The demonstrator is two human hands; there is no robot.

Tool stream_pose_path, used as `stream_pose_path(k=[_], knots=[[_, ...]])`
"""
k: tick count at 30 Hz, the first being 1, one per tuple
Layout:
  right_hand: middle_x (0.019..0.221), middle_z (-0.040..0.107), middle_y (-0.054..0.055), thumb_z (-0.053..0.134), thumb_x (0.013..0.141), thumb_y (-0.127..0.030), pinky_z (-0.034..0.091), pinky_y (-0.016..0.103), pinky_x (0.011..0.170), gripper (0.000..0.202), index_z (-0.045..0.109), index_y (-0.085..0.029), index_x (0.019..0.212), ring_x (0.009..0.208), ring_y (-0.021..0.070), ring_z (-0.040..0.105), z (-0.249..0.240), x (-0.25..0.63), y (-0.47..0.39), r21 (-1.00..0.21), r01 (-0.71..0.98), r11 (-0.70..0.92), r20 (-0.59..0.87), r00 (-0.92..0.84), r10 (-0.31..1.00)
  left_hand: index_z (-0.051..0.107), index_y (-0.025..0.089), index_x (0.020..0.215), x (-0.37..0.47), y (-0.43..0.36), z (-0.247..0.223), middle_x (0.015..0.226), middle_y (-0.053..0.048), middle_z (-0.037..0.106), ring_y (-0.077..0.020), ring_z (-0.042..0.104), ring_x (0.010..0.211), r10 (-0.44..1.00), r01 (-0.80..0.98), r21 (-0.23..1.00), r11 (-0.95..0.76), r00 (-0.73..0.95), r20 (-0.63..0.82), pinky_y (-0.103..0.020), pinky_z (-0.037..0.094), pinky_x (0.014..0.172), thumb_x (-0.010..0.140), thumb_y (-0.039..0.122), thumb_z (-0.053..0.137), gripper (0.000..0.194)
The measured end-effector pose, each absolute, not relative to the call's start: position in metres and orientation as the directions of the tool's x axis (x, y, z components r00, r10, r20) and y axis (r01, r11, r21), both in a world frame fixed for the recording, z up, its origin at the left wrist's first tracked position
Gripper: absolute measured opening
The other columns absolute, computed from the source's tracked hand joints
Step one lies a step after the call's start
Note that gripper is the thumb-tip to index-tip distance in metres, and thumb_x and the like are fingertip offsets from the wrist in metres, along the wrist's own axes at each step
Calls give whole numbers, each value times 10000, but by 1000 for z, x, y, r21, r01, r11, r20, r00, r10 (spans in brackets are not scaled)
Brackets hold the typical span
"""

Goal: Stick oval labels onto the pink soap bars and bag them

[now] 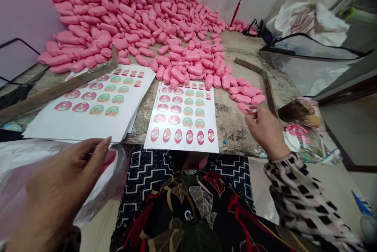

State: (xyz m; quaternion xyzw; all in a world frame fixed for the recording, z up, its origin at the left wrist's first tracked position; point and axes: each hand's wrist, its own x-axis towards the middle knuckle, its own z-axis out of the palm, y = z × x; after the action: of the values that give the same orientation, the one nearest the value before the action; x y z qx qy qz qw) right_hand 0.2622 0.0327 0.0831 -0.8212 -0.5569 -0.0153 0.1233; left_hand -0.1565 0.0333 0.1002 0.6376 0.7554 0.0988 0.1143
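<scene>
On the right of the table, my right hand (263, 129) pinches the end of a pink wrapped roll (243, 108). A small dark bit shows at its fingertips, too small to name. Several more pink rolls lie just beyond these fingers. My left hand (66, 179) hangs over a white plastic bag (113, 177) at the table's front left, its thumb and forefinger stretched out and nothing visible in them. Something pink shows in the bag beneath it. Between the hands lies a sticker sheet (182, 142) with pink, green and red oval labels.
A large heap of pink rolls (132, 12) fills the back. A stack of sticker sheets (73, 126) sits left under a wooden strip (59, 92). Another wooden strip (266, 83), a dark round block (294, 110) and pink scraps (297, 131) are at right, with a clear bag (306, 63) behind.
</scene>
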Motion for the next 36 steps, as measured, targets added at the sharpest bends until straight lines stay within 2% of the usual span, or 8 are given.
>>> stream_pose_path(k=[4,9,13,16,18,24,30,36], knots=[[889,636,29,480,848,-295,432,256,654,236,611,-208,1024,738,143,561,95,196,11,-796,605,21,-119,-190,974,525,291,1211,-92,25,114,1234,-32,575,-251,554,1043,960,712,697,-88,248,-133,-302,482,678,737,521,568,528],[940,626,4,524,849,-304,444,247,754,192,624,-213,986,846,121,568,91,150,-5,-978,204,-41,-146,-531,834,376,243,1348,-29,28,94,1159,-57,599,-205,573,970,586,383,923,40,739,-332,-320,456,814,701,317,651,707],[977,625,15,480,875,-387,437,279,786,255,612,-226,1024,896,141,567,70,180,3,-935,354,-34,-147,-298,943,456,208,1272,-13,39,70,873,-12,629,-159,575,750,575,395,907,143,713,-402,-297,461,694,722,303,615,580],[911,631,19,448,887,-391,415,293,747,255,642,-233,932,852,160,564,51,209,10,-695,716,-70,-55,44,998,589,200,1076,-6,43,61,893,-22,622,-181,571,812,726,528,845,-84,614,-311,-320,449,746,722,309,612,370],[905,629,19,471,877,-359,396,289,737,212,644,-238,906,851,166,562,41,219,13,-509,856,-94,21,121,992,606,201,1014,2,43,58,972,-43,618,-193,575,854,742,561,774,-292,644,-187,-336,448,769,770,276,545,262],[885,613,11,455,891,-325,366,253,663,182,614,-238,892,820,150,563,33,216,14,-313,948,-53,92,85,992,418,212,1302,20,40,48,1452,-129,296,-272,561,1049,601,579,443,-684,792,-108,-389,470,798,820,217,452,484],[851,594,12,456,890,-335,341,249,614,196,634,-251,891,793,149,554,36,219,17,-215,977,2,89,18,996,370,272,1346,20,35,39,1467,-160,259,-275,633,863,568,586,225,-778,810,-146,-379,494,665,810,281,504,552],[864,612,0,509,862,-312,357,234,629,154,651,-254,871,817,136,565,35,228,22,-305,951,48,42,-37,998,339,295,1369,19,34,37,1477,-146,243,-255,636,808,570,586,162,-794,810,-136,-372,492,644,812,292,509,582]])
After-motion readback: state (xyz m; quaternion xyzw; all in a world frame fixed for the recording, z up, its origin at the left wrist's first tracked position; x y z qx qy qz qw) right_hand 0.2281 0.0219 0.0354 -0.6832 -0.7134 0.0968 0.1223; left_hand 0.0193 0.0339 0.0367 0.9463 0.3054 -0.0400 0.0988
